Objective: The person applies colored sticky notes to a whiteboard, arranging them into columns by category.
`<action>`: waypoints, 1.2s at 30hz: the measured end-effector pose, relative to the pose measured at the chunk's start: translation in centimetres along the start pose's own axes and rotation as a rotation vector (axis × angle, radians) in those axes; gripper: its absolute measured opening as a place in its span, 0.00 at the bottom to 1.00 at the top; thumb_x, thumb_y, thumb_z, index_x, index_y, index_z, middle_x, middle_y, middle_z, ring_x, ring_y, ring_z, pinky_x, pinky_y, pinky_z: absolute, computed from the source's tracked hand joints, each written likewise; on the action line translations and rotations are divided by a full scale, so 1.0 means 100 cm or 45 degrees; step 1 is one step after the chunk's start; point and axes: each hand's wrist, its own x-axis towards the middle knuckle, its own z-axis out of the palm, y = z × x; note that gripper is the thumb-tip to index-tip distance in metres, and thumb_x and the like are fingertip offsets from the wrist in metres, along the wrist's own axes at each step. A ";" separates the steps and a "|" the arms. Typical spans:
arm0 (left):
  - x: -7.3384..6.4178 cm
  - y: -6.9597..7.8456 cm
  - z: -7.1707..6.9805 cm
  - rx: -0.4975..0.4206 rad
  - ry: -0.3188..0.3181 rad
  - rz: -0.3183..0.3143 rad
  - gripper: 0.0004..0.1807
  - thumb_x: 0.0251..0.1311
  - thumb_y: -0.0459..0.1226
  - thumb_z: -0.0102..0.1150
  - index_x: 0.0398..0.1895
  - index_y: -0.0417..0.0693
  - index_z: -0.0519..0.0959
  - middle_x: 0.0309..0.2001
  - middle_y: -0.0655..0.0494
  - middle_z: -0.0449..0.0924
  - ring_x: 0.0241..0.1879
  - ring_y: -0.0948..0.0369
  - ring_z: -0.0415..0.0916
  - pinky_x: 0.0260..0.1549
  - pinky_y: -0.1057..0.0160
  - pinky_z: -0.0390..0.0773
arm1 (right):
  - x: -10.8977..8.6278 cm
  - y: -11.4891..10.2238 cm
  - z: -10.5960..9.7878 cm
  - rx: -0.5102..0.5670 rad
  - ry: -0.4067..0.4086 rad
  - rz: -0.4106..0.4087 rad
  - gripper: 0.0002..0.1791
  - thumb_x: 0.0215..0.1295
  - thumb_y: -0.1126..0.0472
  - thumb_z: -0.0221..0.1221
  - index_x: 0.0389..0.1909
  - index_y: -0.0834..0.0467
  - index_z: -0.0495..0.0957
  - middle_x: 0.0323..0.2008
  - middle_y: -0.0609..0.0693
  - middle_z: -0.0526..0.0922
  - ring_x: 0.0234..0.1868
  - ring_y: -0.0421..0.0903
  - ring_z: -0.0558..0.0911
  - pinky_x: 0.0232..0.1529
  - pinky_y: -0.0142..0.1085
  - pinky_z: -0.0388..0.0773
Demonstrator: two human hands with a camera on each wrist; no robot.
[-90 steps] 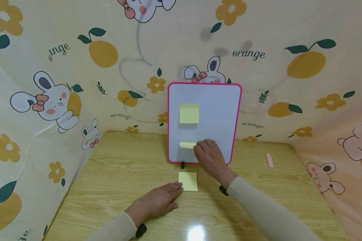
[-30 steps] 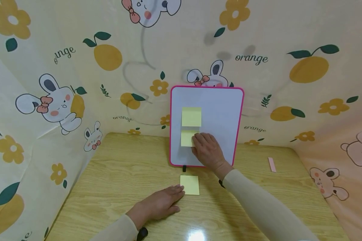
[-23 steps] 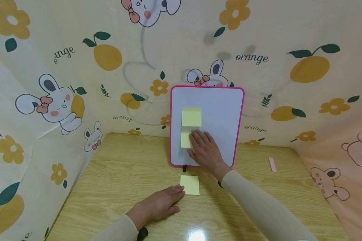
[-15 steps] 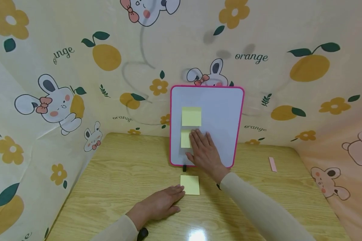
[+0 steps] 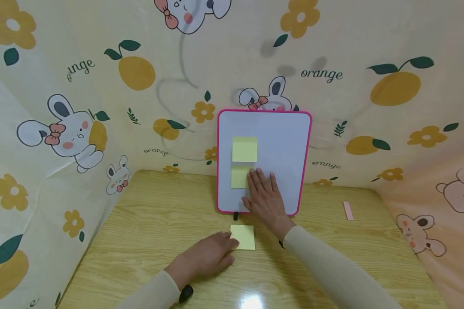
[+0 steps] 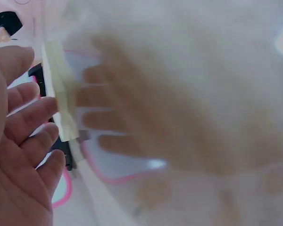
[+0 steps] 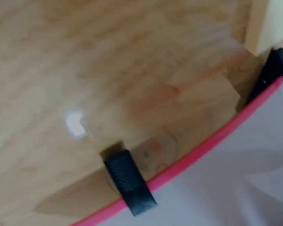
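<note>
A white board point(image 5: 282, 146) with a pink rim stands against the back wall, two pale yellow sticky notes on its left half. My right hand point(image 5: 267, 199) lies against the board, fingers straight and spread, fingertips over the right side of the lower note point(image 5: 239, 178). The upper note point(image 5: 244, 149) hangs just above it. On the table before the board lies a yellow sticky note pad point(image 5: 244, 237). My left hand point(image 5: 206, 256) is at its left edge, fingers slightly bent; in the left wrist view its fingers point(image 6: 33, 117) reach the pad's edge point(image 6: 63, 101).
Black feet point(image 7: 129, 183) support the board's lower rim in the right wrist view. A pink paper strip point(image 5: 348, 210) lies on the wooden table point(image 5: 154, 214) at the right. Cloth printed with rabbits and oranges point(image 5: 178, 64) forms the walls close around.
The right hand earlier gripped the lower note, seen almost edge-on; the note now lies against the board and that hand has flattened. The left fingers have bent and shifted slightly over the pad's edge.
</note>
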 end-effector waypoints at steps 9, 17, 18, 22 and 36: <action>0.019 0.004 -0.008 0.177 0.138 0.017 0.11 0.78 0.43 0.57 0.45 0.50 0.87 0.50 0.57 0.83 0.56 0.59 0.79 0.62 0.61 0.81 | -0.010 0.000 0.004 -0.025 -0.039 -0.037 0.44 0.81 0.40 0.50 0.84 0.63 0.49 0.86 0.57 0.46 0.87 0.54 0.43 0.86 0.57 0.40; 0.059 -0.028 -0.057 0.653 0.367 -0.170 0.29 0.77 0.40 0.57 0.76 0.37 0.70 0.76 0.43 0.70 0.79 0.48 0.63 0.80 0.50 0.63 | -0.008 0.004 0.001 -0.065 -0.025 -0.051 0.44 0.80 0.40 0.51 0.84 0.62 0.51 0.86 0.56 0.47 0.87 0.54 0.43 0.86 0.56 0.41; 0.066 -0.032 -0.065 0.687 0.357 -0.174 0.31 0.78 0.42 0.56 0.78 0.37 0.67 0.79 0.43 0.66 0.81 0.48 0.59 0.81 0.49 0.60 | -0.007 0.004 0.000 -0.073 -0.030 -0.048 0.44 0.80 0.40 0.51 0.84 0.62 0.51 0.86 0.56 0.46 0.87 0.54 0.42 0.86 0.56 0.41; 0.086 -0.041 -0.084 0.770 0.296 -0.121 0.36 0.80 0.47 0.52 0.82 0.37 0.59 0.83 0.43 0.56 0.84 0.48 0.49 0.83 0.48 0.53 | -0.007 0.005 0.000 -0.083 -0.040 -0.048 0.45 0.80 0.39 0.51 0.85 0.61 0.50 0.86 0.54 0.45 0.87 0.53 0.41 0.86 0.56 0.40; 0.098 -0.052 -0.098 0.873 0.177 -0.082 0.32 0.83 0.42 0.41 0.84 0.40 0.55 0.86 0.47 0.49 0.86 0.51 0.43 0.85 0.48 0.47 | -0.010 0.005 0.001 -0.115 -0.049 -0.036 0.46 0.79 0.36 0.49 0.85 0.59 0.50 0.86 0.52 0.45 0.87 0.52 0.41 0.85 0.63 0.38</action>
